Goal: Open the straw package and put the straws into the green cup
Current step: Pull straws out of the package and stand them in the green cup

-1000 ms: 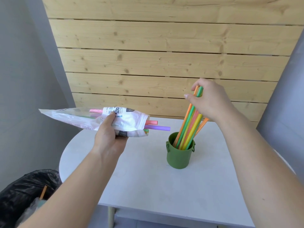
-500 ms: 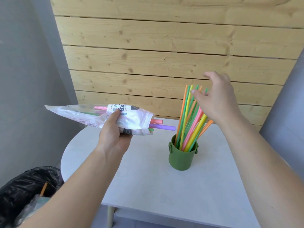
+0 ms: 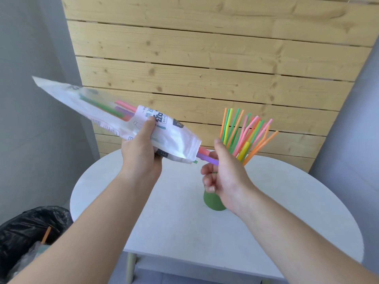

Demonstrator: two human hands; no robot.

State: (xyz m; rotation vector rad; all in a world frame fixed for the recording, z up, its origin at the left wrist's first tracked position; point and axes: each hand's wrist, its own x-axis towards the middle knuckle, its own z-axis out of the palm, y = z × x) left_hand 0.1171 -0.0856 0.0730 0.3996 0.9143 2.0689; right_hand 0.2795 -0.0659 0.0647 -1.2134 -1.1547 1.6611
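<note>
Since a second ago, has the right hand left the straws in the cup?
Yes. The right hand dropped from above the green cup, leftward, to the purple straw at the package mouth.

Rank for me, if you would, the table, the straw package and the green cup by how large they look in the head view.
1. table
2. straw package, though held nearer the camera
3. green cup, mostly hidden behind the right hand
</note>
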